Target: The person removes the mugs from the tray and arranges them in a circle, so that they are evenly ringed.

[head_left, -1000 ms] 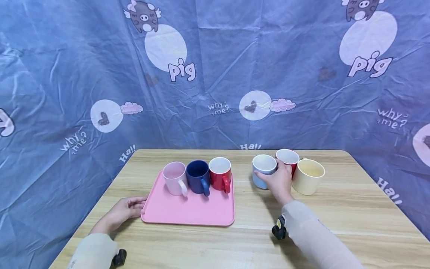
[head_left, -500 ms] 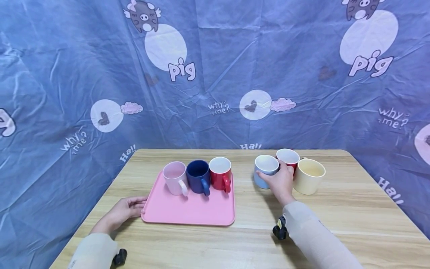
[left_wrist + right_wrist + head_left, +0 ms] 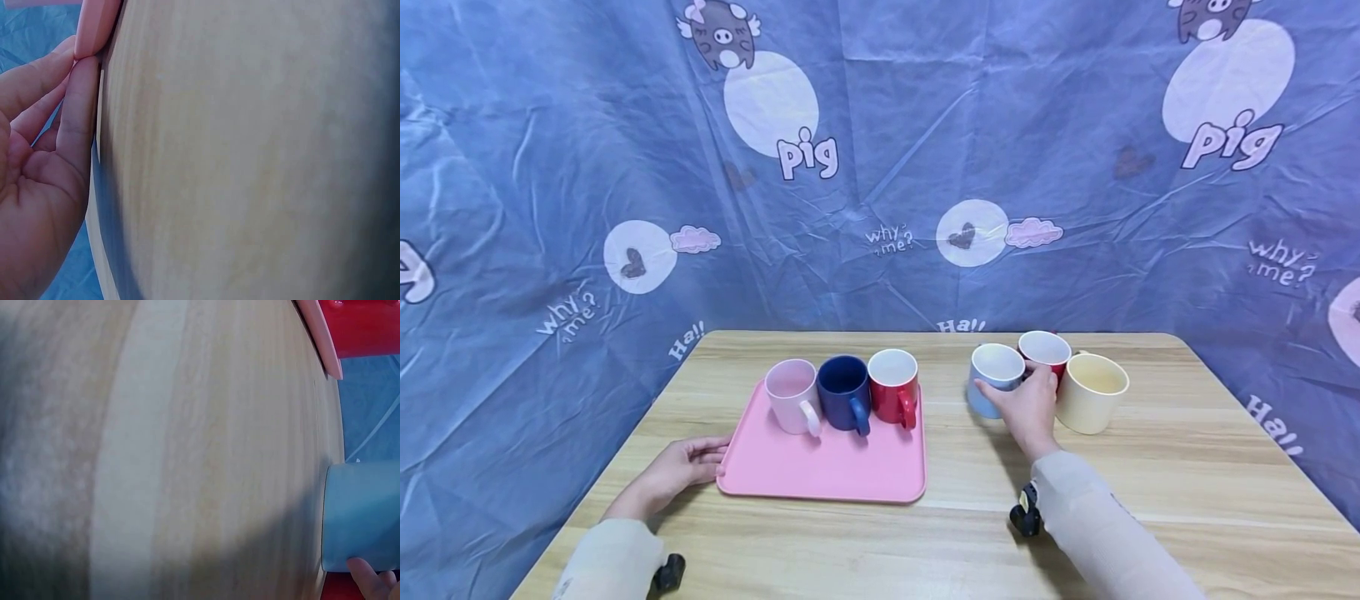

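Two hands work at a pale wooden desk (image 3: 970,533), and the pink rectangular plastic tray (image 3: 827,468) on it serves as the landmark here. Nearest the viewer, the left hand (image 3: 679,468) lies flat on the desk at the tray's left near corner, fingers (image 3: 80,119) straight and close together, their tips touching the tray's rim; it holds nothing. On the far part of the tray stand three ceramic mugs in a row, left to right: a pale pink mug (image 3: 792,397), a navy blue mug (image 3: 844,394) and a red mug with a white inside (image 3: 892,387), all upright with handles facing the viewer.

To the right of the tray, off it and on the bare desk, the right hand (image 3: 1026,408) has its fingers curled around the near side of a light blue ceramic mug (image 3: 993,377), thumb on its left side. This mug appears tipped slightly to the left, though whether its base has left the desk cannot be told. The tray lies to the left of this mug, with a strip of bare desk between them. The right hand is the one on the mug; the left is well apart from it, across the tray.

Just behind the blue mug stands a second red mug with a white inside (image 3: 1043,350), and to its right a cream yellow ceramic mug (image 3: 1092,392), just beside the right hand's knuckles.
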Available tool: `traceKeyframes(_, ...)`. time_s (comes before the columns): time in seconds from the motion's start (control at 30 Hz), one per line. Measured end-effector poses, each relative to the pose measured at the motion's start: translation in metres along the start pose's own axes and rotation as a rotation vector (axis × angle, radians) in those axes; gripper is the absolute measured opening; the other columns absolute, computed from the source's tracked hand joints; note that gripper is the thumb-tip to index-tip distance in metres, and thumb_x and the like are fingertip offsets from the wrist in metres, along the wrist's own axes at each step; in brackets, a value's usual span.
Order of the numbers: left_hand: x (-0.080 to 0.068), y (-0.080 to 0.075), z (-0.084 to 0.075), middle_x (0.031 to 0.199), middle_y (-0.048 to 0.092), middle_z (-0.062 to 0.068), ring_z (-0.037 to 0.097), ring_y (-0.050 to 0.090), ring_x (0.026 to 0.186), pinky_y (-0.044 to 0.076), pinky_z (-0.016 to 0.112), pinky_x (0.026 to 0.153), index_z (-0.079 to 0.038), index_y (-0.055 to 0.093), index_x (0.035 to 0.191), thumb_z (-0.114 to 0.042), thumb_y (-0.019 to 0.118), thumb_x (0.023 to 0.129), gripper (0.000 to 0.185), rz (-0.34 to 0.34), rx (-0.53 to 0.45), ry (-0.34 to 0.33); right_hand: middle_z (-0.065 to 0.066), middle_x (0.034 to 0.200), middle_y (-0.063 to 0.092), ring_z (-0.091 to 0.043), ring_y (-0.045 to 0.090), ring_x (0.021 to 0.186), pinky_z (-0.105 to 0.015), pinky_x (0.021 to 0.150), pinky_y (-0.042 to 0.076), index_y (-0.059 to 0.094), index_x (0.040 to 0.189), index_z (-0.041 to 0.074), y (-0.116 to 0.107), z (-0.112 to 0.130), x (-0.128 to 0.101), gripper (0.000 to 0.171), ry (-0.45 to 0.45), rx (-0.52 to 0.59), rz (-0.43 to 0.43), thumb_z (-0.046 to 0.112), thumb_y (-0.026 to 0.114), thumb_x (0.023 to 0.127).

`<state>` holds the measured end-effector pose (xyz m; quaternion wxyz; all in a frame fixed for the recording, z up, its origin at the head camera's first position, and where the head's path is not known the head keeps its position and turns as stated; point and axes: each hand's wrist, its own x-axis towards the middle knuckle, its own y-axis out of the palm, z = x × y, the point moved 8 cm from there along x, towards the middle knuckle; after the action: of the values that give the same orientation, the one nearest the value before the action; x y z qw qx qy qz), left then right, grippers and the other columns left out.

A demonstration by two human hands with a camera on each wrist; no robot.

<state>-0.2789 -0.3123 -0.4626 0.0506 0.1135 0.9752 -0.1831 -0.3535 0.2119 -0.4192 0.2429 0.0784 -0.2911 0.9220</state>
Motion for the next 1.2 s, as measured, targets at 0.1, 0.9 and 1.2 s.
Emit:
traceKeyframes(0.1, 0.0, 0.0, 0.001, 0.121, 0.056, 0.032, 0.024, 0.062, 0.105, 0.053, 0.025, 0.085, 0.022, 0.037, 0.131, 0.002, 0.068, 0.084, 0.06, 0.005, -0.006, 0.0, -0.026, 0.117, 0.041, -0.039, 0.04, 0.11, -0.051, 0.097, 0.037, 0.042, 0.123, -0.009, -0.002, 0.001, -0.001, 0.085, 0.0, 0.006, -0.023, 0.03, 0.088, 0.064)
traceKeyframes(0.9, 0.0, 0.0, 0.0, 0.118, 0.057, 0.032, 0.015, 0.063, 0.1, 0.053, 0.024, 0.084, 0.024, 0.038, 0.13, 0.004, 0.068, 0.083, 0.059, -0.001, -0.011, 0.01, -0.027, 0.124, 0.041, -0.042, 0.043, 0.112, -0.051, 0.094, 0.038, 0.035, 0.137, 0.003, -0.026, 0.023, 0.0, 0.098, -0.069, -0.035, -0.08, 0.044, 0.086, 0.063)
traceKeyframes(1.2, 0.0, -0.001, 0.0, 0.118, 0.058, 0.031, 0.02, 0.063, 0.103, 0.052, 0.023, 0.084, 0.022, 0.039, 0.13, 0.001, 0.069, 0.083, 0.059, -0.006, 0.014, 0.009, -0.019, 0.121, 0.044, -0.033, 0.048, 0.106, -0.049, 0.085, 0.044, 0.037, 0.139, 0.011, -0.027, 0.06, -0.002, 0.094, -0.101, -0.047, 0.029, 0.056, 0.078, 0.068)
